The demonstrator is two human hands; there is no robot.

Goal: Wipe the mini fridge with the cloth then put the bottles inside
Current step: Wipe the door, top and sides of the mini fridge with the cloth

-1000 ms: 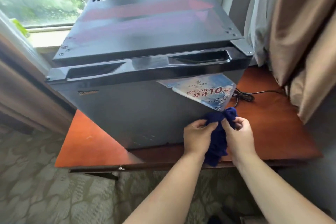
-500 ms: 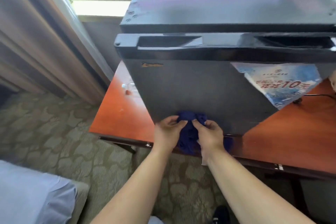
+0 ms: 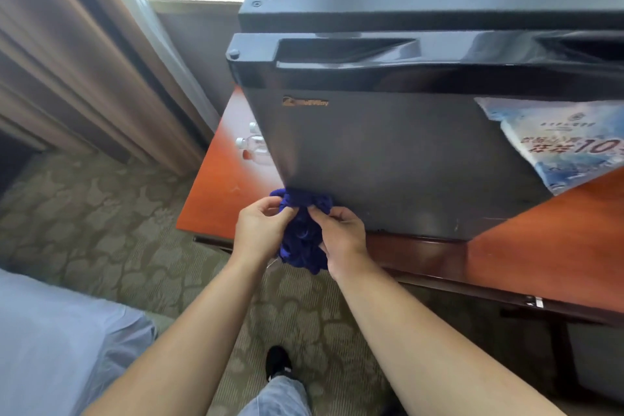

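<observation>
Cloth: The dark blue cloth is all bunched up between the two hands. It sits at the near left bottom corner of the mini fridge. Its top pokes out above the fingers and touches the fridge door. The rest hangs down between the palms.
Left hand: The left hand has curled fingers and pinches the left side of the cloth.
Right hand: The right hand has curled fingers too and pinches the right side. Both hands are close together.
Mini fridge: It is black, its door is closed, and it stands on the table.
Bottles: The clear bottles with white caps stand on the table, just left of the fridge. The fridge hides part of them. They are far from the hands.
Paper: A blue and white paper is stuck on the right part of the door.
Floor: A patterned carpet lies below, with a black shoe near.
Curtain: A brown curtain hangs at the far left.
</observation>
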